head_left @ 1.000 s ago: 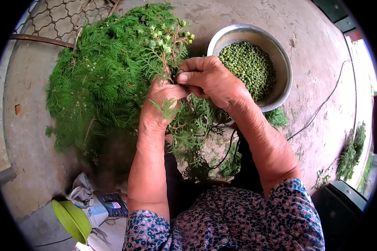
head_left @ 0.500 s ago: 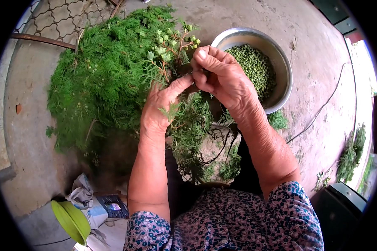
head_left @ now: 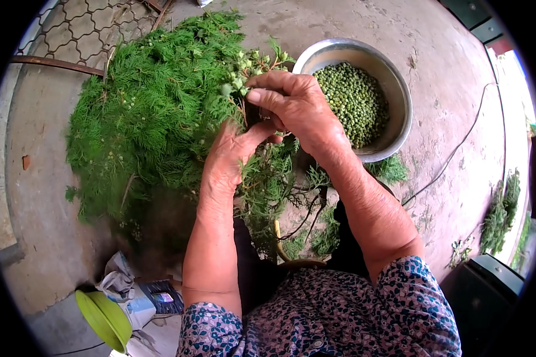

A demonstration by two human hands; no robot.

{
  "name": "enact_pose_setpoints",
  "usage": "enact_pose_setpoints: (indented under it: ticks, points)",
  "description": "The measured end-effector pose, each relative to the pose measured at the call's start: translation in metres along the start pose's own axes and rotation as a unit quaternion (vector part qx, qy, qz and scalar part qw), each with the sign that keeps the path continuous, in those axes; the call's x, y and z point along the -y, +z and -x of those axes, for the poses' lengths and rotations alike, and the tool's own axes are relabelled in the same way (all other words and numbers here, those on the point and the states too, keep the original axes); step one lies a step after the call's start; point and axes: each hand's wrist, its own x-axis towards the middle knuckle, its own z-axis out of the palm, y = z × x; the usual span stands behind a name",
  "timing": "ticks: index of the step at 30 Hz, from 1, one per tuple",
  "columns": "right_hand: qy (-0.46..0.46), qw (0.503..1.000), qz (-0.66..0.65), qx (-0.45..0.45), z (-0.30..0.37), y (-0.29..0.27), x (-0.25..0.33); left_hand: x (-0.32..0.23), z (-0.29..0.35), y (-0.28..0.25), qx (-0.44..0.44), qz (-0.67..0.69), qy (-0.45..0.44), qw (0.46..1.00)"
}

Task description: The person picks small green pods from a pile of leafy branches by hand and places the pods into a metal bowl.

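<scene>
A leafy conifer branch [head_left: 267,172] with clusters of pale green cones [head_left: 239,70] hangs between my two hands, its lower sprays trailing over my lap. My left hand [head_left: 225,160] is closed around its stem, the thumb pointing toward my other hand. My right hand [head_left: 304,113] crosses above, with thumb and forefinger closing at the cone cluster; its other fingers curl under, partly hidden. Just right of that hand stands a wide metal basin [head_left: 404,128], holding a heap of small green cones [head_left: 354,98].
A large pile of cut green conifer branches [head_left: 149,119] covers the floor at left. A lime-green basin [head_left: 104,321] leans beside sacks [head_left: 143,300] at lower left. A cable [head_left: 452,160] crosses the floor at right, and more sprigs [head_left: 500,214] lie beyond it.
My right hand has moved left and slightly down, from above the left thumb to the cone cluster. The left hand keeps hold of the branch, nearly still.
</scene>
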Motion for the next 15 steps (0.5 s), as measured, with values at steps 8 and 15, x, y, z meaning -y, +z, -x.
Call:
enact_pose_setpoints:
  ticks: [8, 15]
  points:
    - [-0.016, 0.997, 0.034, -0.074, -0.003, -0.009, -0.002, -0.001, -0.002, -0.004, -0.077, 0.165, 0.033, 0.983]
    - [-0.040, 0.996, 0.054, -0.051, -0.002, -0.001, -0.011, -0.001, -0.001, -0.002, -0.186, 0.150, 0.038, 0.970]
